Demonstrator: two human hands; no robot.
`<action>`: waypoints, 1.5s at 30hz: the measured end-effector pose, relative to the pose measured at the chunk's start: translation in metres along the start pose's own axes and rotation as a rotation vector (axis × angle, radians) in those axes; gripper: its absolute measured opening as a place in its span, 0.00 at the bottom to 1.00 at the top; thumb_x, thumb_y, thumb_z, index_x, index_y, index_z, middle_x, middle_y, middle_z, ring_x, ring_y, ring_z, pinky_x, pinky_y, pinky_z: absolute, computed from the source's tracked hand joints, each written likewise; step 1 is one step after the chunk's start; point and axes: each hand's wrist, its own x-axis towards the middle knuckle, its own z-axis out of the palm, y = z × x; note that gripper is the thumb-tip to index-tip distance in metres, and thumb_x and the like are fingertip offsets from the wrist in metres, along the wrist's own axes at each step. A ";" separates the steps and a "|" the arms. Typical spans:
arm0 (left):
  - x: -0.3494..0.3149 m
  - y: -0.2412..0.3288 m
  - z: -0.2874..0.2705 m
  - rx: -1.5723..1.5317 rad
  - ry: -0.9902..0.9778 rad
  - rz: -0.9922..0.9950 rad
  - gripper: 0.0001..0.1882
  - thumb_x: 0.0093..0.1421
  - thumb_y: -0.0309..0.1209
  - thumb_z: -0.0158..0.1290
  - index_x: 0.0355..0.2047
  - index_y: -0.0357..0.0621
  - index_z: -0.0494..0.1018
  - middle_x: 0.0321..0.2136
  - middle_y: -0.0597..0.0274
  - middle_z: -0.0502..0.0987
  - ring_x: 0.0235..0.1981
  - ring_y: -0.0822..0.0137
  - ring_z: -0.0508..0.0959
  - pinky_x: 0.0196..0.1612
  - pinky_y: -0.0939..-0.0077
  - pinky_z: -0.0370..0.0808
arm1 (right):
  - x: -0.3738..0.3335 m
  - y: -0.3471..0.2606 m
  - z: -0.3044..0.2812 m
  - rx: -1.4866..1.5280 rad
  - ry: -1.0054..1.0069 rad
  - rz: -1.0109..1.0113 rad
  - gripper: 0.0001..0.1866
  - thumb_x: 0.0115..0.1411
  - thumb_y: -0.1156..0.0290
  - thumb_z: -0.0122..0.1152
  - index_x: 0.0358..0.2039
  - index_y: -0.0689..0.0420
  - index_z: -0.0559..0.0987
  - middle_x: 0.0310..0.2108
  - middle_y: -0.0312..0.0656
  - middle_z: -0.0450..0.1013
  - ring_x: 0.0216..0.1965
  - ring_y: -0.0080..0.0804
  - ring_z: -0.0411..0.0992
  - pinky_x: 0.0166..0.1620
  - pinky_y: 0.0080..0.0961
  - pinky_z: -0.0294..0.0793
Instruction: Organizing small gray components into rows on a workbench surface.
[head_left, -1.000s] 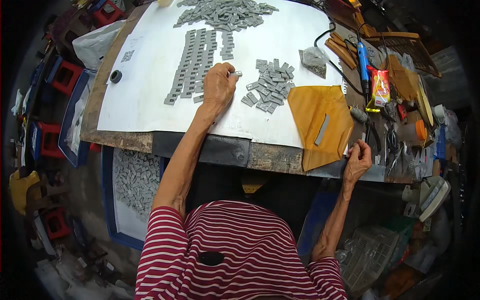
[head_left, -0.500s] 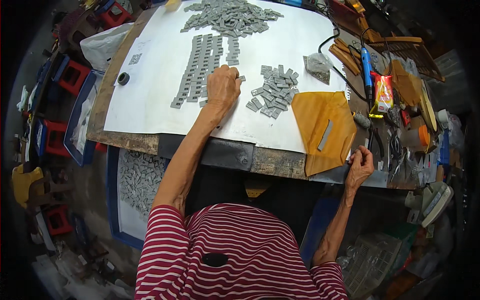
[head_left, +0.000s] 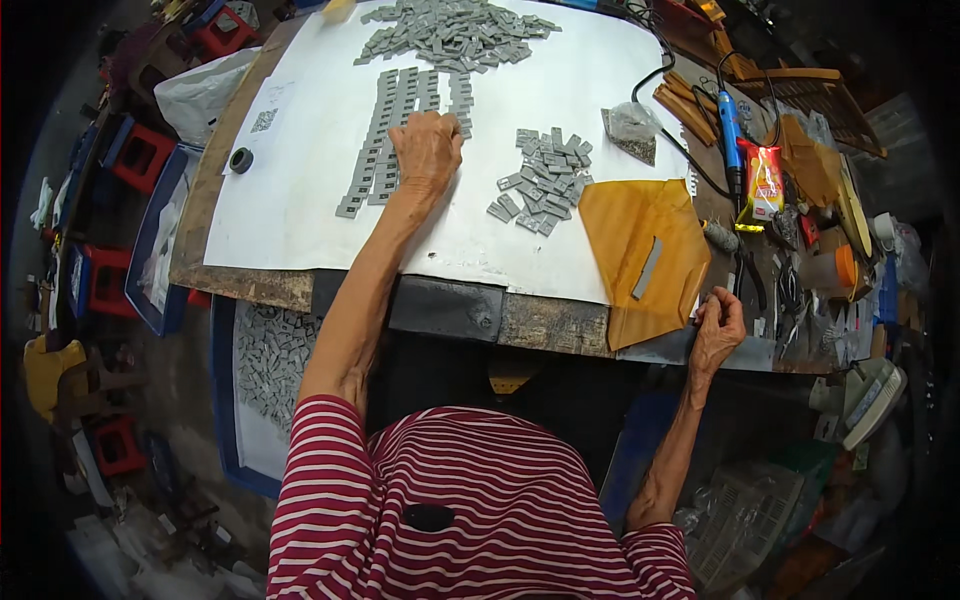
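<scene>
My left hand point(head_left: 428, 152) is over the rows on the white sheet point(head_left: 300, 220), its fingers bent down and closed; what lies under the fingertips is hidden. Small flat grey pieces stand there in several slanting columns point(head_left: 362, 172), with a shorter column point(head_left: 461, 95) just beyond the fingers. To the right of this hand lies a loose heap of the same pieces point(head_left: 545, 180). My right hand point(head_left: 718, 328) rests at the table's front edge, beside the brown paper point(head_left: 625, 260). Its fingers are curled against the thumb; anything between them is too small to make out.
A large pile of grey pieces point(head_left: 450, 35) covers the far part of the sheet. A long grey strip point(head_left: 647, 268) lies on the brown paper. At right are a clear bag point(head_left: 632, 135), a blue corded tool point(head_left: 731, 135) and pliers. A blue tray point(head_left: 228, 420) of pieces sits below the table.
My left hand has moved slightly left and away from me, over the columns. The grey piece that showed beside its thumb is out of sight. My right hand has hardly moved.
</scene>
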 end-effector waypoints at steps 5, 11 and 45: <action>0.002 -0.004 0.001 0.001 0.003 0.015 0.04 0.45 0.29 0.57 0.24 0.50 0.76 0.24 0.68 0.75 0.33 0.68 0.71 0.40 0.65 0.57 | 0.000 0.001 0.000 0.011 -0.004 0.038 0.06 0.56 0.78 0.50 0.34 0.66 0.72 0.21 0.33 0.67 0.20 0.15 0.63 0.22 0.12 0.63; -0.002 0.000 -0.005 -0.003 0.050 0.047 0.04 0.45 0.29 0.57 0.25 0.48 0.76 0.25 0.67 0.76 0.33 0.67 0.71 0.41 0.65 0.56 | 0.001 0.000 0.002 0.033 -0.001 0.017 0.06 0.56 0.79 0.50 0.34 0.66 0.72 0.20 0.33 0.66 0.19 0.15 0.63 0.22 0.13 0.62; -0.039 0.058 -0.013 -0.971 -0.193 -0.103 0.05 0.48 0.24 0.53 0.28 0.38 0.73 0.21 0.65 0.72 0.23 0.77 0.67 0.25 0.82 0.66 | 0.012 -0.056 0.028 -0.329 -0.043 -0.472 0.06 0.49 0.83 0.50 0.30 0.64 0.73 0.27 0.46 0.67 0.24 0.36 0.68 0.27 0.26 0.67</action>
